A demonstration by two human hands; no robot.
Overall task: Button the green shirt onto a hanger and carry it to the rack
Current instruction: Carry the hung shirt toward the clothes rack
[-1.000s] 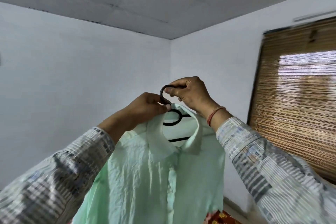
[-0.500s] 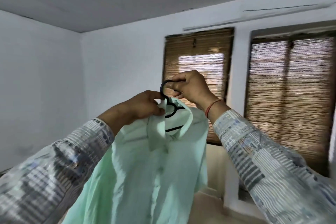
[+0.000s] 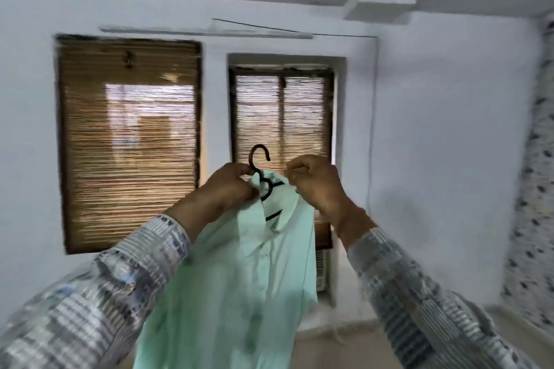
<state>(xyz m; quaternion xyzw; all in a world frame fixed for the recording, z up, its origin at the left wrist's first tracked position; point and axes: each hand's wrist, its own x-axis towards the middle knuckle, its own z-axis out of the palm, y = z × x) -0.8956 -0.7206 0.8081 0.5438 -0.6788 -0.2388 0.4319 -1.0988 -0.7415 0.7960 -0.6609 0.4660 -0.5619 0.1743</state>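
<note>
We had the green shirt [image 3: 239, 272] up in front of us at chest height, draped on the black hanger [image 3: 260, 168], whose hook stood free above the collar. Our left hand [image 3: 230, 189] was closed on the hanger's neck together with the left side of the collar; our right hand [image 3: 314, 183] was pinched shut on the right side of the collar, just beside the hook. The placket looked fastened down the front, though blur kept us from reading each button, so we judged the buttoning done and the carrying step in hand.

No rack showed anywhere in our view. We faced a pale wall with two windows covered by bamboo blinds [image 3: 129, 141], and a patterned curtain [image 3: 536, 189] hung at the far right edge. The next move, as we saw it, called for finding the rack, keeping the hook clear of fabric and fingers, and holding the shirt level so it would not slip off the hanger's shoulders.

There were no containers in sight, so nothing to report there.
</note>
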